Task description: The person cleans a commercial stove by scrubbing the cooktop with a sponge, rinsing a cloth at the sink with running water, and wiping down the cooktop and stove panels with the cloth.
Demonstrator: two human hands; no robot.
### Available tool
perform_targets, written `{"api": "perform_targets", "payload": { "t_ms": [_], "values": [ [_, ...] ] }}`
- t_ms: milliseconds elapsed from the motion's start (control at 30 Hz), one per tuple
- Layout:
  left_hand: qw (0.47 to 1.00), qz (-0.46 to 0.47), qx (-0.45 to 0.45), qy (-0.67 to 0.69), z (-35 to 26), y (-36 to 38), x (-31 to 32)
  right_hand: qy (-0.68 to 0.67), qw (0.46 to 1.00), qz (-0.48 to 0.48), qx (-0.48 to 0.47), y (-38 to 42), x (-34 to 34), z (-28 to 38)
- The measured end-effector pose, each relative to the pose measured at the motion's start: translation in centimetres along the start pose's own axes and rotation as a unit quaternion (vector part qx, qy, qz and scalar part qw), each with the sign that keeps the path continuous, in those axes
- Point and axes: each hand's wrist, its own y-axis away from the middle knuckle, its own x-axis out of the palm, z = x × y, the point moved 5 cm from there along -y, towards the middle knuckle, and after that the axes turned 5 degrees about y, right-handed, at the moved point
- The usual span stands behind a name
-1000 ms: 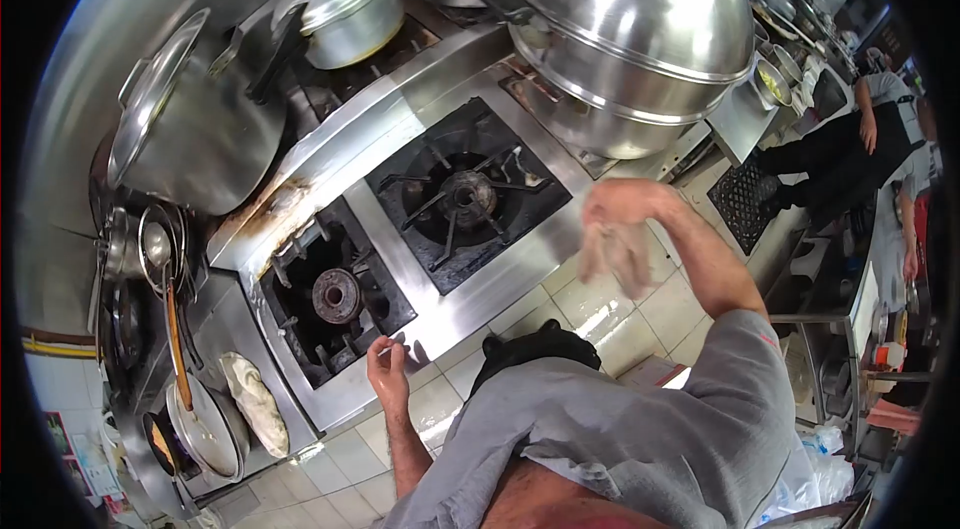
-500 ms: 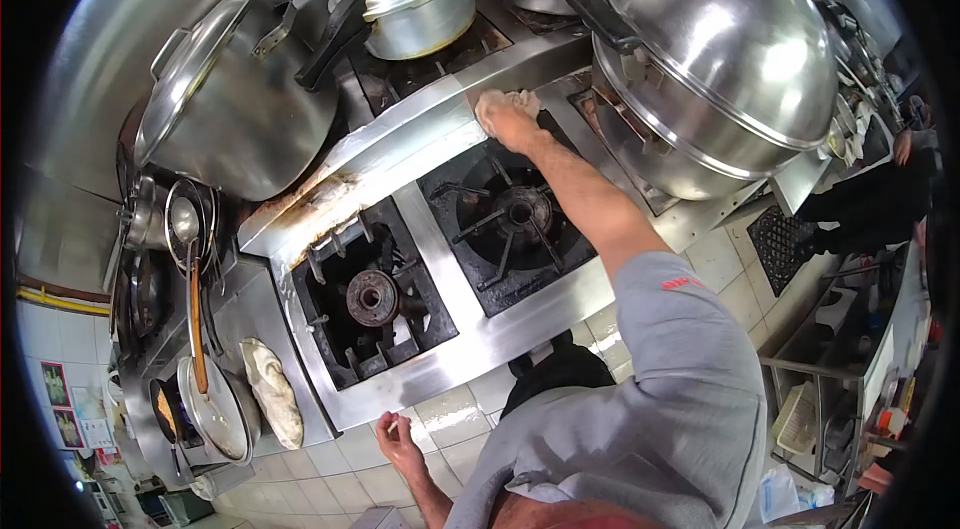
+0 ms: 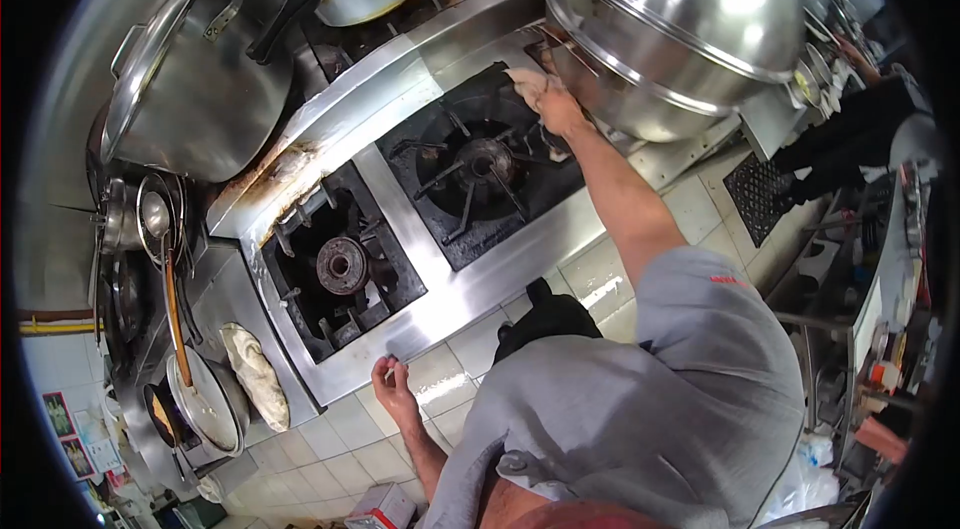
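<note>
One cloth [image 3: 527, 85], fingers of the right hand [image 3: 562, 114] clamped on it, works best pressed flat; the left hand [image 3: 393, 385] curls, fingers apart.

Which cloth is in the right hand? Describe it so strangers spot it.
Find the domed steel pot, upper right. Just left of it, the right hand holds the pale cloth by a black burner. Unlike the pale bundle on the counter, it's gripped.
</note>
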Motion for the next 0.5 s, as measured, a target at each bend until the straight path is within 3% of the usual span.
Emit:
{"api": "perform_targets", "payload": {
  "t_ms": [33, 100, 167, 233, 300, 367, 400, 433, 500],
  "values": [
    [0.999, 0.029, 0.018, -0.004, 0.3, -0.5, -0.4, -0.03, 0.995, -0.087, -0.031, 3.0, -0.4, -1.0],
    [0.999, 0.043, 0.031, 0.008, 0.7, -1.1, -1.5, 0.085, 0.966, -0.222, -0.105, 10.6, -2.1, -1.8],
    [0.997, 0.046, 0.055, 0.022, 1.2, -1.3, -2.9, 0.059, 0.992, -0.101, -0.042, 14.8, -0.7, -4.8],
    [0.998, 0.027, 0.05, 0.023, 1.7, -1.0, -4.4, -0.056, 0.991, 0.114, 0.04, 20.2, -3.9, -1.6],
    [0.998, -0.008, 0.054, 0.012, 0.9, -0.1, -4.9, -0.146, 0.977, 0.054, -0.143, 23.6, -3.9, 2.3],
    [0.998, 0.0, 0.059, 0.004, 1.8, -0.1, -5.1, -0.317, 0.908, 0.043, -0.271, 25.9, -1.4, 7.9],
    [0.998, -0.001, 0.07, -0.002, 1.9, -0.2, -4.9, -0.052, 0.952, 0.068, -0.295, 28.1, -1.5, 11.4],
    [0.996, -0.007, 0.083, 0.015, 1.3, 0.0, -3.8, -0.04, 0.939, 0.008, -0.342, 30.2, -0.8, 14.2],
    [0.995, 0.009, 0.103, 0.0, 0.9, -0.1, -2.0, 0.061, 0.889, 0.172, -0.421, 32.4, 3.4, 17.6]
  ]
}}
